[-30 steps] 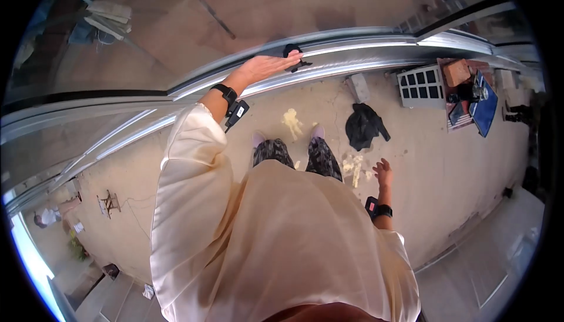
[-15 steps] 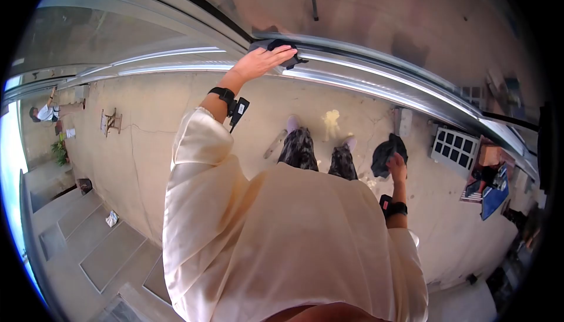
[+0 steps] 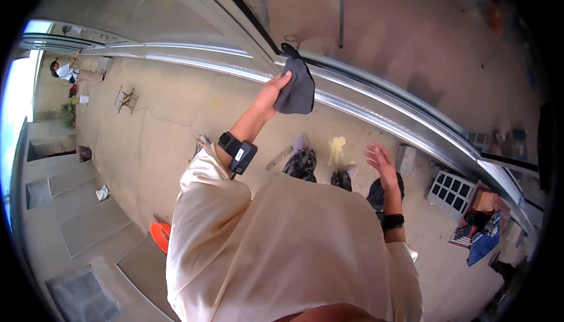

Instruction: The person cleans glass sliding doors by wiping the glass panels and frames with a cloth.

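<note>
My left hand (image 3: 274,94) is closed on a dark grey cloth (image 3: 296,90), its thumb and fingers gripping the left edge. The cloth hangs spread in front of the metal window frame (image 3: 346,100), its dark upper tip near the corner where the upright meets the lower rail. Behind it stands the glass pane (image 3: 399,34), which carries reflections. My right hand (image 3: 382,160) is held out in the air, fingers apart and holding nothing, above a black bundle (image 3: 376,195) on the floor.
On the right are a white crate-like box (image 3: 451,193), a brick (image 3: 485,200) and a blue item (image 3: 485,245). A small wooden stool (image 3: 126,100) and an orange basin (image 3: 160,237) are on the left. Another person (image 3: 73,72) stands far left by the window frame.
My left hand has come back from the rail; the cloth, bunched under the palm before, now hangs from the fingers. My right hand has risen and its fingers have spread. The view has shifted.
</note>
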